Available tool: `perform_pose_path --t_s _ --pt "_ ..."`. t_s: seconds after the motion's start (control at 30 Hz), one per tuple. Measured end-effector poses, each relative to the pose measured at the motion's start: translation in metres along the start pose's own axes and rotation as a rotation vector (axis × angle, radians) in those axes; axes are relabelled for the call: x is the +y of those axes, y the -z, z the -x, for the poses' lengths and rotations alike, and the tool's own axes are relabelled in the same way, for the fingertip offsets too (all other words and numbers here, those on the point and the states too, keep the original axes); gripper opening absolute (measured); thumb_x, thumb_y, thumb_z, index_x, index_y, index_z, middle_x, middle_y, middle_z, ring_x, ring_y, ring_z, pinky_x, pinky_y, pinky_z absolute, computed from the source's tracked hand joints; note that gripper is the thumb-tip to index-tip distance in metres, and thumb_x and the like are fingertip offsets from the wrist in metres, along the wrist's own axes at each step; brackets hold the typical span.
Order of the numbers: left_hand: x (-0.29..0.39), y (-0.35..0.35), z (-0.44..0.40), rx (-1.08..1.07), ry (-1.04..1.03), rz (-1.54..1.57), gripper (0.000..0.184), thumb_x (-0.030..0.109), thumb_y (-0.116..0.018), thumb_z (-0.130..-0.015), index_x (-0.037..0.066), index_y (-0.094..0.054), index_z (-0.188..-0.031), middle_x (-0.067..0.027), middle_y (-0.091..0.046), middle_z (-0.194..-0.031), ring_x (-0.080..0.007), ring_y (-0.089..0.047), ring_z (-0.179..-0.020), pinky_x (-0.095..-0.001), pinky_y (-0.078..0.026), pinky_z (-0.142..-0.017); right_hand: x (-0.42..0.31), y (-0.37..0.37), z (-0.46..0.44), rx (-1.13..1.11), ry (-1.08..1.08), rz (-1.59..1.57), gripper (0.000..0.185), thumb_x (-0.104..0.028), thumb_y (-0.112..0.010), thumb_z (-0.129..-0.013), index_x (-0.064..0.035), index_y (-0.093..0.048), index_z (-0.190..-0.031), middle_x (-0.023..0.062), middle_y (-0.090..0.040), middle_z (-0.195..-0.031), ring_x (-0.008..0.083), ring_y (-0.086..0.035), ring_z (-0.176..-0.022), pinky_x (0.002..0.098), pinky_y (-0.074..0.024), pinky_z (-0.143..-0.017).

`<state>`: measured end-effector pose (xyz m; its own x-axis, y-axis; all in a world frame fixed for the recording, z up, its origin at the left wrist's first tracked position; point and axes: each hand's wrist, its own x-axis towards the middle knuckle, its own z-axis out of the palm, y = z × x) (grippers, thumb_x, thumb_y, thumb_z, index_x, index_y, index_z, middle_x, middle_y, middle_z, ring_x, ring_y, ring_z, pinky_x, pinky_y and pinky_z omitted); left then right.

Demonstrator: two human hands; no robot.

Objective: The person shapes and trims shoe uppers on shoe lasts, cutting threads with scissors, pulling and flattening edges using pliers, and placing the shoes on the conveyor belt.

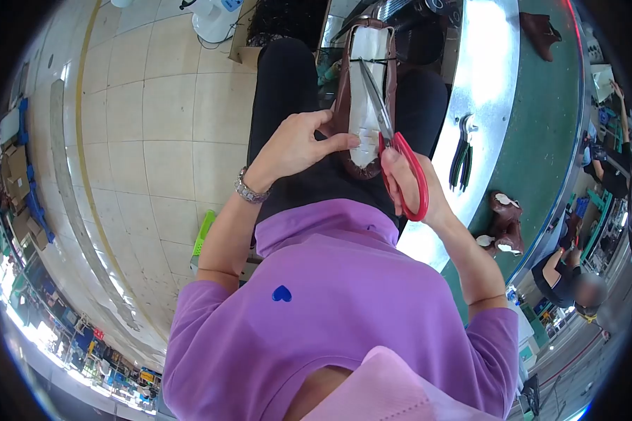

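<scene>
Upside down over my lap lies a brown shoe upper (343,91), its white underside facing up and a dark cord across it near the far end. My left hand (298,146) holds its near left side, thumb on the white underside and fingers at the brown edge. In my right hand (414,184) are red-handled scissors (423,188), fingers wrapped in the handles. Their blades lie along the white underside, tips close to the cord. Whether the blades are fully closed is hard to tell.
Black-handled pliers (461,154) lie on the metal strip right of my lap. Beyond it, a green belt (541,112) carries brown shoe pieces (505,223) and another brown piece (539,35). A white machine (214,19) stands ahead. Another person (558,277) is at far right.
</scene>
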<state>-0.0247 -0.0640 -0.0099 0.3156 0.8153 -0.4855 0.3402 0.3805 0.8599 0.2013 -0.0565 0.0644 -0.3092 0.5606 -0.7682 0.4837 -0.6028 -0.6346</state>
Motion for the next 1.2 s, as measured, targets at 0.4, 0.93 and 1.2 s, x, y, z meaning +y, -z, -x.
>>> perform_pose_path --t_s 0.4,0.93,1.2 --pt "0.045 0.005 -0.067 0.663 -0.741 -0.790 0.026 0.014 -0.070 -0.083 0.002 -0.070 -0.105 -0.0139 -0.059 -0.129 -0.0325 -0.046 -0.129 -0.0424 -0.038 -0.106 0.132 0.198 -0.029 0.917 0.213 0.613 0.049 -0.043 -0.065 -0.091 0.0001 -0.067 -0.115 0.0122 -0.069 -0.083 0.0181 -0.065 -0.076 0.0327 -0.0488 -0.069" --pt "0.024 0.084 -0.023 1.248 -0.656 -0.542 0.017 0.011 -0.066 -0.091 -0.002 -0.072 -0.100 -0.0146 -0.068 -0.102 -0.0238 -0.063 -0.086 -0.0356 -0.051 -0.079 0.194 0.134 -0.077 1.081 0.315 0.822 0.056 -0.027 -0.060 -0.094 -0.0123 -0.042 -0.146 0.0201 -0.057 -0.104 0.0345 -0.057 -0.094 0.0405 -0.0452 -0.086" --pt "0.003 0.056 -0.075 0.730 -0.319 -0.181 0.039 0.038 -0.071 -0.088 0.002 -0.066 -0.102 -0.0084 -0.067 -0.083 -0.0155 -0.061 -0.067 -0.0307 -0.047 -0.060 0.056 0.112 0.005 0.298 0.178 -0.351 0.055 -0.012 -0.057 -0.095 -0.0007 -0.038 -0.146 0.0089 -0.067 -0.095 0.0118 -0.061 -0.083 0.0248 -0.0484 -0.074"
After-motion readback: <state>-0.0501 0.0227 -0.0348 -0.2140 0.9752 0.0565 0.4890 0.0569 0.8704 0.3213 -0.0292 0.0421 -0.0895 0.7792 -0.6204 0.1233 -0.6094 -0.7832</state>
